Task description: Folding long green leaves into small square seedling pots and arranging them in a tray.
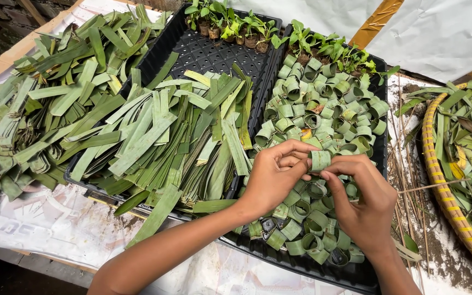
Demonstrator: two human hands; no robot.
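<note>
Head view, looking down on a table (55,229) covered in white sheeting.

Left hand (273,176): curled, fingertips pinching the left side of a rolled leaf ring (320,160). Right hand (364,205): fingers bent, thumb and forefinger pinching the same ring from the right and below. Ring held upright between both hands, raised just above the right black tray (301,265), near its middle.

Right tray: filled with a heap of finished leaf rings (323,104), short green cylinders lying at all angles, some on end, some on their sides; at the far end, a row of small potted seedlings (329,49).

Left black tray (203,52): touching the right tray along its long side, far half showing bare perforated floor, near half covered by a stack of long flat leaf strips (181,142) lying roughly lengthwise and overhanging the near rim; more seedlings (230,24) along the far edge.

Left of the trays: a loose pile of shorter cut leaf pieces (45,109) spread directly on the sheeting.

Right of the trays: thin dry leaf ribs (405,164) scattered on the sheeting, then a woven basket with a yellow-wrapped rim (438,175), holding untrimmed green leaves (471,136).
</note>
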